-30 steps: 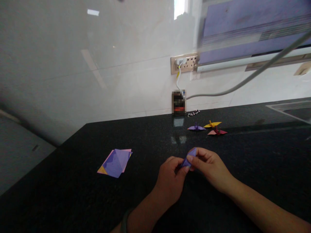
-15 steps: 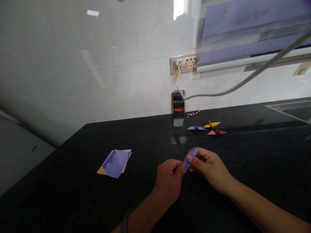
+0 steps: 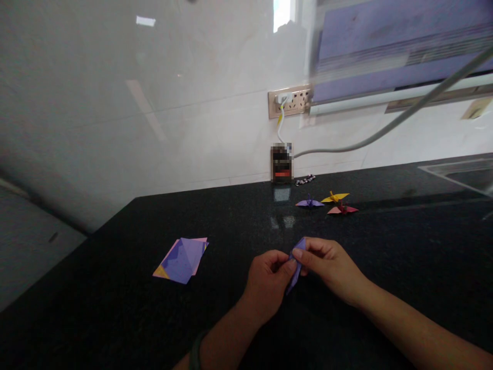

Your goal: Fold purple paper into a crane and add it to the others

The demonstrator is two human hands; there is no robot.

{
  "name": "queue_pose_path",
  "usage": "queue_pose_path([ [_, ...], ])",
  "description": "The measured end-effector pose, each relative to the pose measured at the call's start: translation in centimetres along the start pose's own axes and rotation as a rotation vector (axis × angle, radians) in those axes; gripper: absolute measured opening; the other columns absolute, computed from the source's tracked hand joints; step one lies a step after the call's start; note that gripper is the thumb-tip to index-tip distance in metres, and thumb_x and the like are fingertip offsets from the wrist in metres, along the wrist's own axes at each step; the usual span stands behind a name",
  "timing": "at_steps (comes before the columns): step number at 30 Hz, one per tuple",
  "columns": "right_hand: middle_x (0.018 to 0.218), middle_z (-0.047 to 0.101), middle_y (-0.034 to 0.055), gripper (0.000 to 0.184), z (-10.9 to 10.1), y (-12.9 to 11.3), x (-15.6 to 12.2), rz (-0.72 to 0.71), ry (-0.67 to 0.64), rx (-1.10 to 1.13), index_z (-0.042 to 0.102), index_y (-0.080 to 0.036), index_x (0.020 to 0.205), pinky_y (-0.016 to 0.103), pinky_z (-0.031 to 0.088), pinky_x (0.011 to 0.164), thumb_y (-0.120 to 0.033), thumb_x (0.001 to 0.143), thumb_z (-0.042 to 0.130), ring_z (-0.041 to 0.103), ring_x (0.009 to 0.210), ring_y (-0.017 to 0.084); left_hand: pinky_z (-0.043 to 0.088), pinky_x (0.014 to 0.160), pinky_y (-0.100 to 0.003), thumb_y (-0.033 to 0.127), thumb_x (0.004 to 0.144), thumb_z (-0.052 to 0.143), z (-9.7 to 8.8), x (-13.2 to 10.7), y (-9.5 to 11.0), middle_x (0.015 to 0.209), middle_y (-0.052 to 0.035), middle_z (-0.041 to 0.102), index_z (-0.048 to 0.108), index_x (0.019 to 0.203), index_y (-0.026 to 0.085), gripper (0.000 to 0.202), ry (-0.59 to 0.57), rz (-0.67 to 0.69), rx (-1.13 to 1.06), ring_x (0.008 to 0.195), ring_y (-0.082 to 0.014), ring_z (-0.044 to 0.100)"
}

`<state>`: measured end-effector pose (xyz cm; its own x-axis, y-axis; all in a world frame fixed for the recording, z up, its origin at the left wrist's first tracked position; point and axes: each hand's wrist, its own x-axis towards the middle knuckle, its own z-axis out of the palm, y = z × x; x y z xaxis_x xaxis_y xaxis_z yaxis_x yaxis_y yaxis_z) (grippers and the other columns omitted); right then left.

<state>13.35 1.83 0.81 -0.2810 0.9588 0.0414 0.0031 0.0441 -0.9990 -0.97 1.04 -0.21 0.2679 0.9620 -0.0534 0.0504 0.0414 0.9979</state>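
Note:
Between my two hands is a small folded piece of purple origami paper (image 3: 296, 280), tilted, with one point up and one down. My left hand (image 3: 269, 280) pinches it along its left edge, thumb on top. From the other side my right hand (image 3: 331, 264) grips its upper part between thumb and fingers. The fingertips behind the paper are partly hidden. Beyond my hands stand three paper cranes: a purple crane (image 3: 310, 203), a yellow crane (image 3: 335, 197) and a red-and-pink crane (image 3: 342, 209).
On the left of the black countertop (image 3: 127, 318) lies a stack of origami paper (image 3: 187, 259), purple over pink and yellow. A pixelated box (image 3: 282, 163) and a small beaded strip (image 3: 305, 180) are by the wall. A grey cable (image 3: 370, 143) runs rightward below a socket (image 3: 290, 102).
The folded purple paper has turned steeper, and its lower point now shows below my left thumb. Both hands keep hold of it; my right hand has shifted slightly left.

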Motion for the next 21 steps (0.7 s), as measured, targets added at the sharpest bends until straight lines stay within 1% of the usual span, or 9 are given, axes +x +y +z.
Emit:
queue_pose_path([
  [3, 0.054, 0.048, -0.0037, 0.023, 0.12, 0.16, -0.1, -0.011, 0.007, 0.02, 0.056, -0.015, 0.06, 0.021, 0.036, 0.051, -0.032, 0.075, 0.057, 0.045, 0.051, 0.008, 0.029, 0.044, -0.02, 0.035, 0.072, 0.054, 0.07, -0.12, 0.01, 0.051, 0.001, 0.052, 0.063, 0.065, 0.015, 0.023, -0.009, 0.011, 0.016, 0.046, -0.0091, 0.04],
  [7, 0.055, 0.05, -0.0027, 0.027, 0.28, 0.26, -0.17, -0.009, -0.004, 0.016, 0.057, -0.015, 0.062, 0.021, 0.038, 0.051, -0.037, 0.076, 0.054, 0.046, 0.051, 0.008, 0.028, 0.042, -0.02, 0.035, 0.071, 0.056, 0.02, -0.16, 0.16, 0.047, 0.0019, 0.048, 0.061, 0.06, 0.014, 0.025, 0.034, -0.001, 0.009, 0.043, -0.0082, 0.038],
  [10, 0.059, 0.053, -0.001, 0.028, 0.33, 0.37, -0.15, -0.007, 0.001, 0.03, 0.057, -0.015, 0.069, 0.022, 0.04, 0.052, -0.041, 0.078, 0.05, 0.049, 0.053, 0.009, 0.028, 0.041, -0.019, 0.038, 0.07, 0.057, -0.17, 0.05, 0.13, 0.047, 0.0019, 0.048, 0.058, 0.059, 0.013, 0.027, 0.066, -0.04, -0.082, 0.041, -0.0075, 0.038],
  [12, 0.062, 0.053, -0.0008, 0.026, 0.36, 0.46, -0.13, 0.004, 0.002, 0.035, 0.056, -0.015, 0.073, 0.022, 0.041, 0.052, -0.04, 0.077, 0.051, 0.049, 0.055, 0.01, 0.029, 0.042, -0.019, 0.038, 0.071, 0.057, -0.3, 0.23, -0.03, 0.048, 0.0022, 0.048, 0.057, 0.06, 0.013, 0.028, 0.079, -0.05, -0.171, 0.042, -0.007, 0.038],
  [16, 0.062, 0.052, -0.0013, 0.022, 0.55, 0.63, -0.17, 0.035, -0.026, -0.019, 0.054, -0.016, 0.072, 0.022, 0.04, 0.051, -0.038, 0.073, 0.056, 0.048, 0.054, 0.009, 0.03, 0.043, -0.019, 0.039, 0.069, 0.06, -0.38, 0.47, -0.36, 0.049, 0.0035, 0.046, 0.054, 0.06, 0.013, 0.028, 0.093, -0.079, -0.355, 0.043, -0.0066, 0.038],
  [21, 0.061, 0.054, -0.0011, 0.018, 0.86, 0.75, -0.29, 0.027, -0.045, -0.09, 0.054, -0.016, 0.07, 0.022, 0.038, 0.05, -0.034, 0.073, 0.056, 0.047, 0.053, 0.01, 0.035, 0.047, -0.022, 0.039, 0.066, 0.062, -0.23, 0.57, -0.22, 0.051, 0.0023, 0.049, 0.055, 0.059, 0.012, 0.028, 0.086, -0.12, -0.526, 0.045, -0.0078, 0.043],
])
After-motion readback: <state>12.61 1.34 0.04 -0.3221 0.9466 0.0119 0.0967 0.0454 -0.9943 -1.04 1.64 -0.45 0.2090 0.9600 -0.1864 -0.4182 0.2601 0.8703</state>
